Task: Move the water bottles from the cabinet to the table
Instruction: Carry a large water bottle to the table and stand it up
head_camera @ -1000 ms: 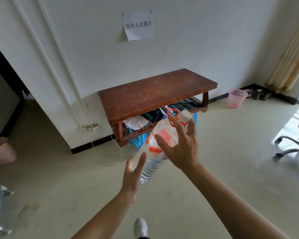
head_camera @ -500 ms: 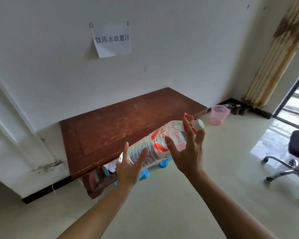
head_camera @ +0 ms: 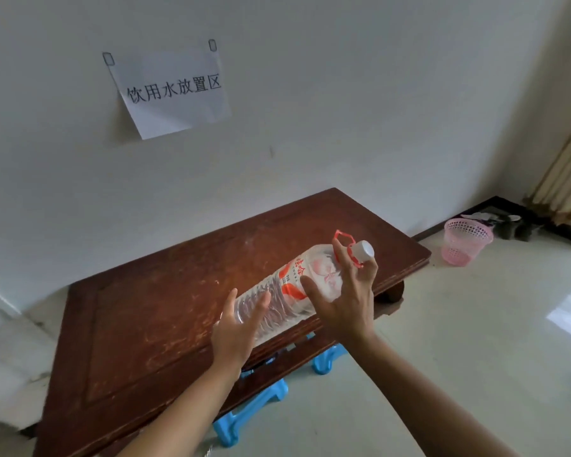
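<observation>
Nearest the table's front edge, the left hand is spread flat, with straight fingers and palm pressed against the base of a large clear plastic water bottle with a red-and-white label, a red carry handle and a white cap. The right hand grasps the bottle's shoulder, thumb on the near side and fingers reaching past the handle toward the cap. The bottle lies tilted over the front part of the dark brown rectangular wooden table, cap up and to the right; whether it touches the tabletop cannot be told. Under the table stand 2 bright blue plastic stools. Right of the table, a pink plastic mesh wastebasket sits on the floor. Above the table, a white paper sign hangs on the wall.
</observation>
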`<state>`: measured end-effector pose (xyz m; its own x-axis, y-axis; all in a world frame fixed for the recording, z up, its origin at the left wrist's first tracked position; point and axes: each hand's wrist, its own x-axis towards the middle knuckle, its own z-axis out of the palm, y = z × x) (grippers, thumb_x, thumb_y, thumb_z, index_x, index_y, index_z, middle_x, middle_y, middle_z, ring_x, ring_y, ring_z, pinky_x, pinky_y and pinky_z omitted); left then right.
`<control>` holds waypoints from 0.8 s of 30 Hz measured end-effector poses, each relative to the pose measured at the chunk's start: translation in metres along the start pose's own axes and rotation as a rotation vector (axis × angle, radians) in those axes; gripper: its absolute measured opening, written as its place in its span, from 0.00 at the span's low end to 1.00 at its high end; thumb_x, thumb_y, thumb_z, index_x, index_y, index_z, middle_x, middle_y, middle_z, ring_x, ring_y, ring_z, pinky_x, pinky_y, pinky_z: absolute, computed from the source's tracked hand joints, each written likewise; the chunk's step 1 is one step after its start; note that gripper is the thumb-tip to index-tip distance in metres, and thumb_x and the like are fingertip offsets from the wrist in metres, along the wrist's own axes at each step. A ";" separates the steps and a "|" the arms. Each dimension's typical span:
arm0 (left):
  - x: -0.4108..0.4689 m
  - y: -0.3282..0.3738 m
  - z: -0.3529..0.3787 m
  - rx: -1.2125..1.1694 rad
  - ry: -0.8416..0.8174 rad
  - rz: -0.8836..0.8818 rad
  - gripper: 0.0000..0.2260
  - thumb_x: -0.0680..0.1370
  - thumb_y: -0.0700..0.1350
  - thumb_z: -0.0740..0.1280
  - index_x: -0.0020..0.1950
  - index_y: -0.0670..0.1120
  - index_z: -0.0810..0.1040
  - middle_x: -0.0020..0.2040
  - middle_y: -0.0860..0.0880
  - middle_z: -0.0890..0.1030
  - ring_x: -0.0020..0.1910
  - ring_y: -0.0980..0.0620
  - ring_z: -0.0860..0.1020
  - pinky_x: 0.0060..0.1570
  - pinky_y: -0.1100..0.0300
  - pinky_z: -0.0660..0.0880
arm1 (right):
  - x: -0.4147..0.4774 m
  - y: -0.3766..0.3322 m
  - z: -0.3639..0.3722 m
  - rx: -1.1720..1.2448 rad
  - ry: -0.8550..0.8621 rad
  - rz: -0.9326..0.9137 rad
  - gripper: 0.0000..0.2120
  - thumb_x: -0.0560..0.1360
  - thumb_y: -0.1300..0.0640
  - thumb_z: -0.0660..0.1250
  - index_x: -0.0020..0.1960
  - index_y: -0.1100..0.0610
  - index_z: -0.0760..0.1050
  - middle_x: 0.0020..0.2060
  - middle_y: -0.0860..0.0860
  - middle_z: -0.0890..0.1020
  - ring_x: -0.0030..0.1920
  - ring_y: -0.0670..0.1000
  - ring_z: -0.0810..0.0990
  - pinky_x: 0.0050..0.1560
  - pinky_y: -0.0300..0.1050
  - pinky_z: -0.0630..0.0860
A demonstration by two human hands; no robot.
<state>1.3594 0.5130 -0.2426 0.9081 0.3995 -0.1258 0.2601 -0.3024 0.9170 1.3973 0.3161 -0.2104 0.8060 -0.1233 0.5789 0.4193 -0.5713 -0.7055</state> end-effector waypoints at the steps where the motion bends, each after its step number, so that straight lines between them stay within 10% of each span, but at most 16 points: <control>1: 0.013 0.005 0.006 -0.002 0.015 -0.009 0.52 0.61 0.83 0.63 0.79 0.58 0.61 0.77 0.50 0.68 0.76 0.46 0.66 0.74 0.41 0.64 | 0.015 0.008 0.006 0.013 -0.029 0.012 0.39 0.72 0.33 0.68 0.77 0.38 0.56 0.73 0.55 0.60 0.59 0.48 0.71 0.52 0.43 0.73; 12: 0.186 0.013 0.049 -0.060 0.050 -0.146 0.53 0.59 0.81 0.63 0.78 0.54 0.64 0.76 0.49 0.69 0.74 0.46 0.68 0.72 0.42 0.66 | 0.148 0.095 0.125 0.097 -0.237 0.068 0.41 0.71 0.35 0.72 0.77 0.33 0.54 0.71 0.55 0.61 0.63 0.58 0.77 0.53 0.57 0.81; 19: 0.322 0.006 0.065 -0.158 -0.038 -0.229 0.49 0.61 0.79 0.64 0.75 0.52 0.67 0.72 0.50 0.73 0.67 0.49 0.74 0.64 0.49 0.71 | 0.234 0.134 0.208 0.026 -0.252 0.077 0.48 0.67 0.36 0.76 0.80 0.47 0.58 0.68 0.54 0.65 0.61 0.23 0.62 0.52 0.46 0.74; 24: 0.406 0.004 0.071 -0.210 -0.026 -0.272 0.51 0.62 0.78 0.66 0.76 0.48 0.66 0.73 0.48 0.72 0.67 0.51 0.73 0.61 0.54 0.70 | 0.283 0.154 0.255 0.021 -0.319 0.122 0.51 0.65 0.35 0.76 0.80 0.43 0.54 0.69 0.57 0.66 0.59 0.35 0.64 0.54 0.45 0.72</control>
<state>1.7524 0.6129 -0.3171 0.8236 0.4184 -0.3830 0.4228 -0.0025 0.9062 1.7968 0.4005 -0.2595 0.9394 0.0720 0.3352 0.3176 -0.5509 -0.7717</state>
